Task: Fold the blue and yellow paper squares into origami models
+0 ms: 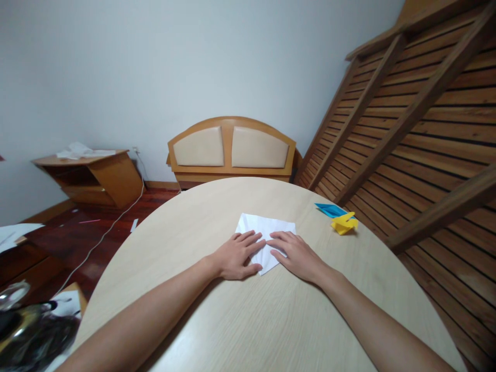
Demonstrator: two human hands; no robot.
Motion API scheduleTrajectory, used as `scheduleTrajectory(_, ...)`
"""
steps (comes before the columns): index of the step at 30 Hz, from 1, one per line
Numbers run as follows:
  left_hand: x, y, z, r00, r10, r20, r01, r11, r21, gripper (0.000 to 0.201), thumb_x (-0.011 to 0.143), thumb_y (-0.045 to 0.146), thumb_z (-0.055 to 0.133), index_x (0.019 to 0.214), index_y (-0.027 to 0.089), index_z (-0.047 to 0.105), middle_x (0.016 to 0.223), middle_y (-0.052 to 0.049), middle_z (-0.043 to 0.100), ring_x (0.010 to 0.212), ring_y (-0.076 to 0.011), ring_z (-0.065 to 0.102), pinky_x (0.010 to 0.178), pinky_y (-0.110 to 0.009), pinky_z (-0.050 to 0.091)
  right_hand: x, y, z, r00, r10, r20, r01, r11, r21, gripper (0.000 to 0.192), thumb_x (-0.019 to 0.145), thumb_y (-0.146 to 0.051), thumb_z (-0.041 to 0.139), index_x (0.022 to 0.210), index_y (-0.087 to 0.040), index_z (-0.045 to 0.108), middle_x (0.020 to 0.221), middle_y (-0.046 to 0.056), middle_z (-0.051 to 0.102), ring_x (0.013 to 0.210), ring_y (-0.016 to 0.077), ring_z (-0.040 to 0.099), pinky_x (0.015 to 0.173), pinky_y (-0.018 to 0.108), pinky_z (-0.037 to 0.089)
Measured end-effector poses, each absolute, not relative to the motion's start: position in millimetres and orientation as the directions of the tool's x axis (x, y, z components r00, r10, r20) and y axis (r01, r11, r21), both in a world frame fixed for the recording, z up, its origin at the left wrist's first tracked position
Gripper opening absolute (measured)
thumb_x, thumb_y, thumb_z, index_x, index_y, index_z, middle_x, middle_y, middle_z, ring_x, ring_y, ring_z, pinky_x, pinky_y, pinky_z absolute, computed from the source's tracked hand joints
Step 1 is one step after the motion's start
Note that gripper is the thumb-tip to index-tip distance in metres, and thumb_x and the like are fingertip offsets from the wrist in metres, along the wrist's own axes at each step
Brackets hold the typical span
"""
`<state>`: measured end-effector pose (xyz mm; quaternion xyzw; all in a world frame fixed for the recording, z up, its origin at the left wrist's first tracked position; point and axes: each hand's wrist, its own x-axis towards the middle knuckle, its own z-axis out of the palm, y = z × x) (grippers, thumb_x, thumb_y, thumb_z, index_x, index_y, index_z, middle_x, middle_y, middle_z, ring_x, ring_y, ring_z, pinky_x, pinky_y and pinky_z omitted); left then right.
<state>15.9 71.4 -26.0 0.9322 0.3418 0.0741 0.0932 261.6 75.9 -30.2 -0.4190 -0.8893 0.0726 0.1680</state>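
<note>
A creased sheet of white paper (267, 226) lies flat on the round table (186, 222), one corner pointing toward me. My left hand (240, 256) rests on the paper's left side, palm down, with its fingers spread. On the right side lies my right hand (296, 253), fingers stretched out over the paper and apart. The fingertips of both hands almost meet near the sheet's middle. Parts of the left and right edges are hidden under the hands.
To the right on the table are a yellow folded-paper figure (344, 223) and a blue folded-paper piece (330, 210). Behind the table stands a headboard (228, 147). Wooden slats (411, 144) lean at the right. A low cabinet (104, 178) stands back left.
</note>
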Motion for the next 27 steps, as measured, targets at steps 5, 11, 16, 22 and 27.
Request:
scheduleTrajectory(5,16,69,-24,0.761,0.641,0.103,0.615,-0.763,0.200,0.063,0.096,0.056,0.043,0.150,0.025,0.038,0.158,-0.013,0.033,0.144,-0.0359,0.030,0.113,-0.055,0.028,259,71,-32,-0.576,0.797,0.181,0.742,0.603,-0.294,0.052,0.092,-0.049,0.056,0.138,-0.024,0.056,0.143,0.011,0.053,0.132,0.0293,0.045,0.110,0.049,0.033)
scheduleTrajectory(11,16,70,-26,0.764,0.639,0.087,0.612,-0.762,0.211,0.065,0.096,0.053,0.044,0.153,0.026,0.031,0.161,-0.011,0.026,0.147,-0.0357,0.024,0.115,-0.057,0.024,257,67,-37,-0.590,0.803,0.087,0.746,0.583,-0.323,0.083,0.086,-0.068,0.053,0.152,-0.022,0.036,0.159,0.012,0.033,0.146,0.0331,0.026,0.120,0.054,0.013)
scheduleTrajectory(16,15,73,-30,0.770,0.638,0.034,0.612,-0.752,0.243,0.069,0.097,0.054,0.042,0.157,0.026,0.020,0.163,-0.010,0.015,0.150,-0.0320,0.015,0.120,-0.054,0.017,255,64,-32,-0.613,0.789,-0.039,0.754,0.570,-0.326,0.092,0.086,-0.074,0.045,0.157,-0.019,0.022,0.163,0.013,0.017,0.151,0.0325,0.012,0.121,0.055,0.006)
scheduleTrajectory(22,18,71,-32,0.713,0.701,0.030,0.681,-0.702,0.209,0.067,0.098,0.059,0.037,0.155,0.028,0.026,0.163,-0.009,0.016,0.149,-0.0329,0.018,0.118,-0.053,0.021,268,71,-37,-0.529,0.847,-0.057,0.817,0.490,-0.304,0.076,0.095,-0.068,0.035,0.157,-0.025,0.023,0.163,0.010,0.017,0.151,0.0316,0.010,0.120,0.059,0.010)
scheduleTrajectory(27,24,69,-33,0.643,0.762,0.071,0.748,-0.645,0.156,0.062,0.098,0.056,0.036,0.152,0.026,0.034,0.159,-0.010,0.030,0.145,-0.0353,0.030,0.113,-0.053,0.029,279,84,-48,-0.411,0.908,0.077,0.882,0.418,-0.218,0.059,0.100,-0.052,0.035,0.152,-0.025,0.037,0.162,0.009,0.025,0.150,0.0332,0.016,0.117,0.060,0.018)
